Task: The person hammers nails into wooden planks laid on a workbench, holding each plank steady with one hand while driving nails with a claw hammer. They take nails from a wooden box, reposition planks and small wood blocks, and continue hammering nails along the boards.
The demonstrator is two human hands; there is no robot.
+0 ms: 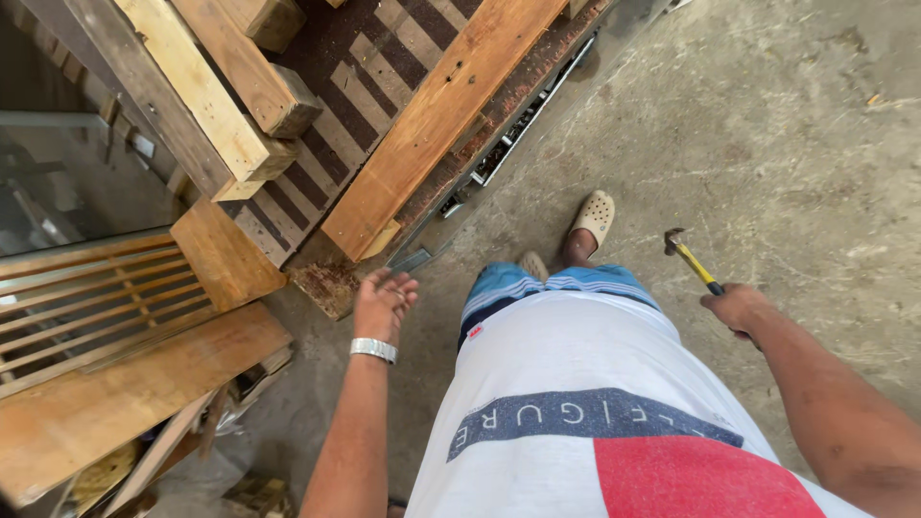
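hammer (693,261): 1 | hands: 2 | wristwatch (373,350): 1 | clog (595,217): 1

– Where is there room?
– Right of the left hand (384,302), bare concrete floor (767,144) lies open around the hammer (693,261); ahead and left, stacked wooden planks (436,115) and a slatted panel (91,302) block passage.

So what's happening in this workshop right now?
A person stands on a concrete floor beside stacked wooden pallets. Their right hand grips a yellow-handled hammer, its head pointing away from the body. Their left hand, with a silver watch on the wrist, is open and empty near a long wooden plank.
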